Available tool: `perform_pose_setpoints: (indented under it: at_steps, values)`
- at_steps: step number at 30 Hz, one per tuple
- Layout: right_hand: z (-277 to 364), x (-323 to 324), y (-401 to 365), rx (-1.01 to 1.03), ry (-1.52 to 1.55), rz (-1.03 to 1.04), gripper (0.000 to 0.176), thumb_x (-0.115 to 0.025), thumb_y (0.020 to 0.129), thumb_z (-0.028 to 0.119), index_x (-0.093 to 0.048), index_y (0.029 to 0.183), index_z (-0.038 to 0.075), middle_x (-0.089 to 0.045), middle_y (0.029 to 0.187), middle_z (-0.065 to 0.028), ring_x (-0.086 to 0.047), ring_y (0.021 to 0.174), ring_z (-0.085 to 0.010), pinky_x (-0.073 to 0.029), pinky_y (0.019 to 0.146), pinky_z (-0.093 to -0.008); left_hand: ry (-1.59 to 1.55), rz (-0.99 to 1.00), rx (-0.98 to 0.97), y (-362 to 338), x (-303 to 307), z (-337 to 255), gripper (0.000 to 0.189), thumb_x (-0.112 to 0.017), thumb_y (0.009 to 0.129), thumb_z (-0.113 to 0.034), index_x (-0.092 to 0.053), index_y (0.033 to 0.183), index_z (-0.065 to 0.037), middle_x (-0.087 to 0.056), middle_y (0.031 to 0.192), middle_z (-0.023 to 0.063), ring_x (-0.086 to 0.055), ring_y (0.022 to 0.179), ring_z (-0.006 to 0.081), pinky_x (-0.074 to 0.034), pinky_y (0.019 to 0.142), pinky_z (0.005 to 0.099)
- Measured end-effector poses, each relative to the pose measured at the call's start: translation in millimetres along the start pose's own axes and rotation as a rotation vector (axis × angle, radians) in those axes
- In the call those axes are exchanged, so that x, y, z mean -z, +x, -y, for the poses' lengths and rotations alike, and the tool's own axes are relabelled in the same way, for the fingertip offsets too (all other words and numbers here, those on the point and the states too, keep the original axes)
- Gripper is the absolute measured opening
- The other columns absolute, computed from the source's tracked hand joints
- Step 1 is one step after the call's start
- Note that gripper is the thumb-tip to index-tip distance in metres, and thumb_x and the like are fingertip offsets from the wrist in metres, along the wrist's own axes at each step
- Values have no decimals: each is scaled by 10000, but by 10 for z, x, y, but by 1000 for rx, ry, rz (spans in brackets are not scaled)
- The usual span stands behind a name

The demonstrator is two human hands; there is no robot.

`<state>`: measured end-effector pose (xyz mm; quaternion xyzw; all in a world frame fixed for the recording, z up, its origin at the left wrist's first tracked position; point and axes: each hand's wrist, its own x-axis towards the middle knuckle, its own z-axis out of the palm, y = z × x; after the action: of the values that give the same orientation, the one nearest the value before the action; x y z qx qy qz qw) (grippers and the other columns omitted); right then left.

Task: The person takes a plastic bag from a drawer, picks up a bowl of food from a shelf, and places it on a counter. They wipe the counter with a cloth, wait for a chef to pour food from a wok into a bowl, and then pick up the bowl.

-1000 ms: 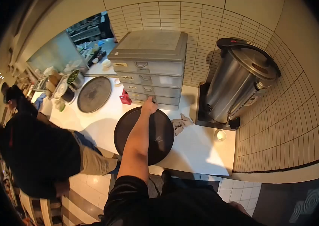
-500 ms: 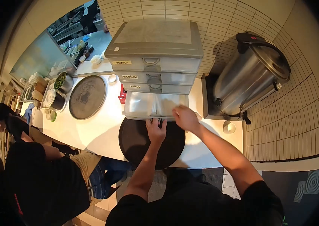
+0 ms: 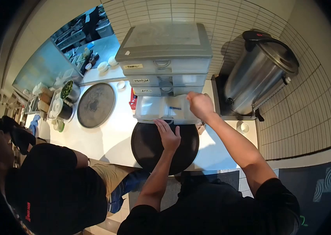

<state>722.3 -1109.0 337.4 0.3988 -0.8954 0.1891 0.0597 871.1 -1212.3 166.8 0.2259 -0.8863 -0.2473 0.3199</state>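
Observation:
A drawer unit [image 3: 166, 53] of grey and clear plastic stands against the tiled wall, its upper drawers labelled. Its bottom drawer [image 3: 146, 109] is pulled out above a round black tray [image 3: 150, 145]. Inside lies something small with a dark blue strip [image 3: 175, 108], too small to name. My left hand [image 3: 168, 137] rests at the drawer's front edge, fingers stretched out. My right hand [image 3: 201, 106] is over the drawer's right side, fingers curled closed; whatever they hold, if anything, is hidden.
A large steel urn [image 3: 253, 76] stands right, with a small white cup [image 3: 243, 127] near it. Left on the counter are another round tray [image 3: 95, 105], a metal pot of green pieces [image 3: 71, 91] and a lidded container [image 3: 60, 107]. A person in black [image 3: 56, 184] stands close left.
My left hand's fingers have loosened from the drawer's handle and spread. My right hand has shifted slightly back and right relative to the drawer. The blue strip now shows inside.

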Motion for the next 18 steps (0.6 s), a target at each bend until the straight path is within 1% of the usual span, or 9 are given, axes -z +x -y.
perform_pose_setpoints:
  at_steps: [2,4,8,10,12,13,14,15,18]
  values:
    - [36,493,-155,-62,97,-222,226,-551,923,226,-676,889,41,-688,822,-182,-672,731,-332,-486,732,-426,98,59,133,218,-31,2,947,-631,877,-365,-94,1460,153,-57,1529,387,-89,1453,485,-213,1165,527]
    - [13,1026,-448,-252,414,-281,261,-557,971,256,-646,876,30,-600,693,-187,-592,631,-215,-454,579,-328,124,110,129,456,-80,-2,949,-632,876,-369,-95,1461,151,-57,1535,378,-81,1460,471,-215,1164,525]
    - [-735,1074,-1286,-377,856,-489,395,-524,1000,298,-627,767,-4,-675,727,-37,-569,603,-142,-423,570,-302,187,250,107,968,-286,73,965,-652,865,-383,-109,1469,138,-59,1542,367,-42,1472,448,-207,1168,511]
    - [-976,1044,-1880,-636,1283,-514,396,-520,1002,306,-639,754,23,-646,777,15,-554,637,-100,-413,554,-277,362,307,171,1094,-287,-113,1012,-678,832,-400,-116,1447,176,-73,1525,396,-30,1467,470,-178,1173,507]
    - [-947,1278,-2422,-890,1327,-510,384,-536,991,318,-637,744,41,-635,781,6,-545,637,-106,-415,554,-277,421,237,152,1057,-400,-51,984,-625,856,-417,-116,1439,191,-78,1530,389,-50,1468,464,-149,1178,517]
    - [-934,1352,-2698,-1113,1387,-462,374,-552,979,329,-635,734,58,-624,785,-4,-536,636,-112,-417,554,-277,304,54,177,1034,-597,73,907,-571,896,-416,-151,1453,164,-125,1540,360,-93,1472,432,-171,1175,503]
    - [-1038,1259,-3023,-1204,1343,-473,378,-564,968,351,-634,732,63,-611,761,-6,-530,630,-113,-416,546,-277,192,35,233,988,-465,-146,712,-522,943,-401,-366,1407,116,-264,1521,314,-231,1443,399,-221,1160,485]
    - [-1205,1092,-3379,-1292,1301,-483,384,-577,957,373,-634,730,68,-599,737,-8,-523,624,-113,-416,537,-277,20,-144,73,811,-421,-350,494,-456,992,-362,-599,1191,67,-503,1363,275,-444,1315,356,-329,1099,468]
    - [-1512,856,-4288,-1399,1445,-475,379,-623,927,389,-636,733,63,-596,727,-30,-518,621,-117,-409,520,-285,-781,293,152,36,-395,-1465,467,-374,1031,-341,-639,950,36,-637,1131,189,-608,1043,274,-451,960,419]
